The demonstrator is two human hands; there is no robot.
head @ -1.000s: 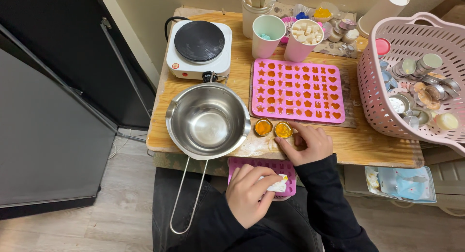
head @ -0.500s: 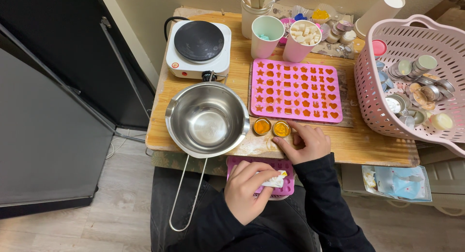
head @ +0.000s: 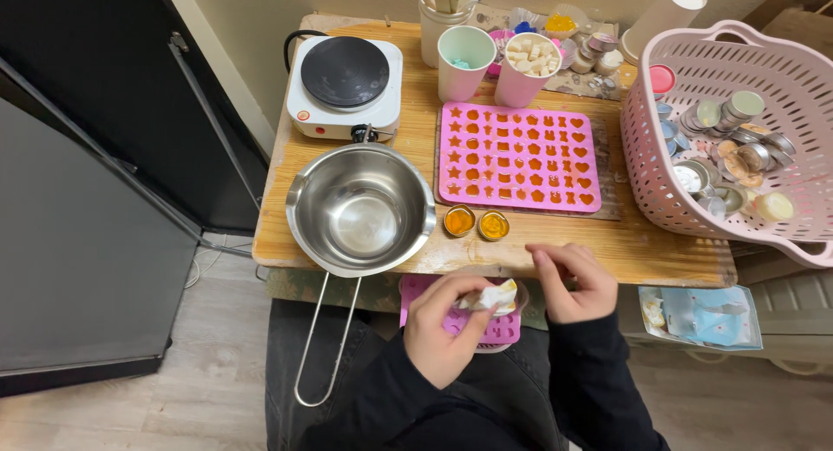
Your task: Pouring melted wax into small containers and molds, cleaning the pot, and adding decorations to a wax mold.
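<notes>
My left hand (head: 442,330) pinches a crumpled white tissue (head: 491,297) over a small pink silicone mould (head: 499,328) on my lap. My right hand (head: 573,282) hovers at the wooden table's front edge, fingers curled loosely, holding nothing. Just beyond it on the table (head: 659,251) sit two small round tins of orange wax (head: 475,223). Behind them lies a large pink mould (head: 518,157) with its shaped cavities filled orange.
A steel saucepan (head: 359,210) sits at the table's left front, its long handle hanging over the edge. A white hot plate (head: 344,75) stands behind it. Two cups (head: 493,62) and a jar are at the back. A pink basket (head: 737,126) of tins is at the right.
My right hand has pulled back from beside the two orange tins to the table's front edge. My left hand has lifted the tissue slightly. The view has shifted a little.
</notes>
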